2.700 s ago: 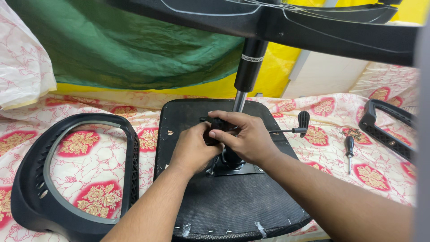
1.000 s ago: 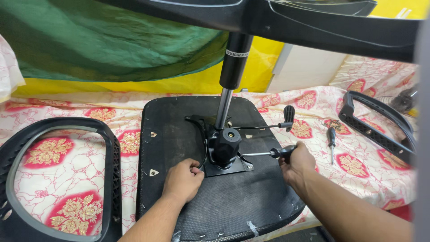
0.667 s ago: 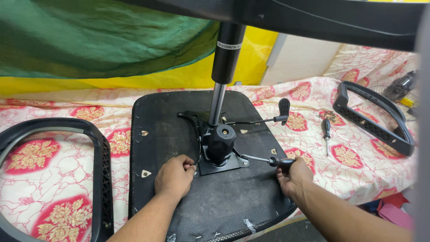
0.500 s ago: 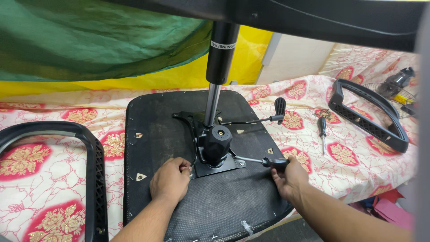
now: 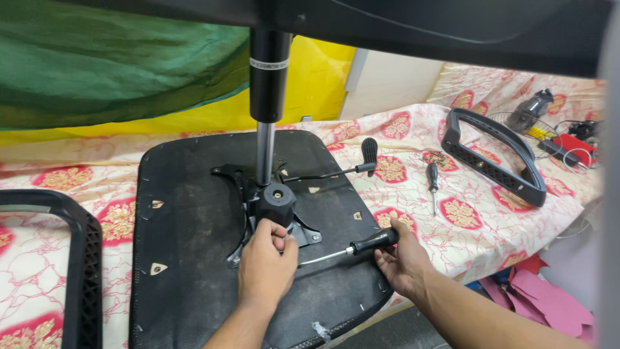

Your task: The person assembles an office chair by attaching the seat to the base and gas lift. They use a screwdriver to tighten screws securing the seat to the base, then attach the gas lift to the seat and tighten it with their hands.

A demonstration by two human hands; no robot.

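Observation:
An upturned black chair seat (image 5: 187,258) lies on a patterned bedsheet. A black metal mechanism plate (image 5: 240,187) with a gas-lift column (image 5: 266,123) stands at its middle. My left hand (image 5: 266,265) rests against the front of the mechanism's black hub (image 5: 276,201), fingers curled. My right hand (image 5: 402,260) grips the black handle of a screwdriver (image 5: 371,240) whose shaft points left toward the plate's edge. A lever with a black paddle knob (image 5: 368,152) sticks out to the right of the mechanism.
A black armrest frame (image 5: 497,161) lies at the right on the sheet, another black frame (image 5: 77,258) at the left. A second screwdriver (image 5: 433,184) lies on the sheet. Small gadgets and cables (image 5: 562,136) sit far right. The chair base (image 5: 452,26) spreads overhead.
The camera has moved in and shifted left. My left hand slid up to the mechanism's hub. My right hand holds the screwdriver handle in the same place.

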